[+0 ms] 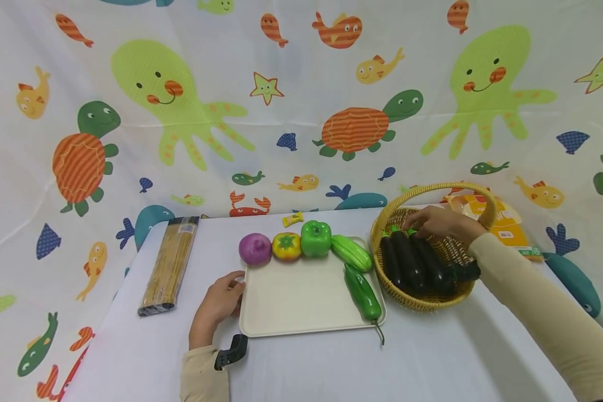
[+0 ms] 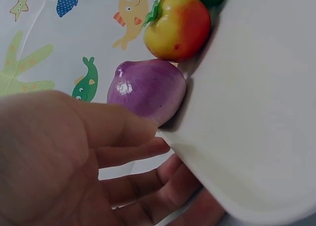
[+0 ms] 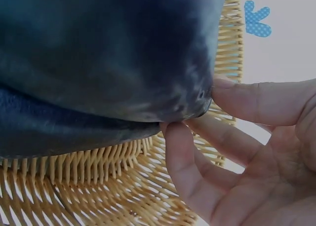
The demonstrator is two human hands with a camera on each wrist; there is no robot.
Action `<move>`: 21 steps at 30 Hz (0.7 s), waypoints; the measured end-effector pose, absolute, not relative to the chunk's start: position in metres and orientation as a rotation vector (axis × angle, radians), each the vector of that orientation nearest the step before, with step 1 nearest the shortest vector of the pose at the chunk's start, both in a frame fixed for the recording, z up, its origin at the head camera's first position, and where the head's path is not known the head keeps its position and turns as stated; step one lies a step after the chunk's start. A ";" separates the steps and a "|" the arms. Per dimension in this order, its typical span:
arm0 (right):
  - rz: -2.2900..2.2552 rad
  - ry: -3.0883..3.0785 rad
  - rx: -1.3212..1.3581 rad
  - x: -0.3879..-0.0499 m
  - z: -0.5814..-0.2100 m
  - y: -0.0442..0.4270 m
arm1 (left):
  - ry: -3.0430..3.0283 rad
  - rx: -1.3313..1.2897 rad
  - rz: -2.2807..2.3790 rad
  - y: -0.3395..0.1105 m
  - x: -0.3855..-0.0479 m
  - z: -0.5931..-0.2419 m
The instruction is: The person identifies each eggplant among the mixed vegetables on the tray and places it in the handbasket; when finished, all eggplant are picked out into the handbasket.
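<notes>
In the head view, my right hand (image 1: 439,221) reaches under the handle of a wicker basket (image 1: 417,304) holding several dark eggplants (image 1: 412,268). The right wrist view shows its thumb and fingers (image 3: 180,152) pinching the end of one eggplant (image 3: 123,53). My left hand (image 1: 220,301) rests at the left edge of a cream tray (image 1: 301,301). In the left wrist view its fingertips (image 2: 185,179) reach beneath the tray's rim, while the thumb lies close to a purple onion (image 2: 148,90). A green chili pepper (image 1: 363,293) lies along the tray's right side, its stem past the front rim.
Along the tray's back edge are a yellow-red fruit or vegetable (image 1: 286,246), a green bell pepper (image 1: 316,239) and a cucumber (image 1: 352,253). A small yellow packet (image 1: 293,219) lies behind. Packaged sticks or noodles (image 1: 170,265) lie left; an orange package (image 1: 507,226) stands behind the basket.
</notes>
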State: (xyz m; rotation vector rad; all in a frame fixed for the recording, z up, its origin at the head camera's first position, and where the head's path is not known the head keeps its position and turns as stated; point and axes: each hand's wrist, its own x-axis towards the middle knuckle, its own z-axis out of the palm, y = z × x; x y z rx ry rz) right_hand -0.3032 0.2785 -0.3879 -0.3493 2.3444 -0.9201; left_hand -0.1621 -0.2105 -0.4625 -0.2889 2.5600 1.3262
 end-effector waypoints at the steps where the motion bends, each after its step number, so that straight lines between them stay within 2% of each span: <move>1: -0.921 2.340 -0.351 -0.303 -0.388 0.279 | 2.563 -0.290 1.320 -0.211 -0.162 -0.462; 12: -0.846 2.485 -0.404 -0.289 -0.379 0.283 | 2.556 -0.294 1.325 -0.214 -0.161 -0.463; 16: -0.721 2.628 -0.482 -0.261 -0.371 0.279 | 2.544 -0.302 1.329 -0.217 -0.158 -0.460; 21: -0.546 2.808 -0.602 -0.204 -0.356 0.257 | 2.741 -0.275 1.206 -0.218 -0.157 -0.450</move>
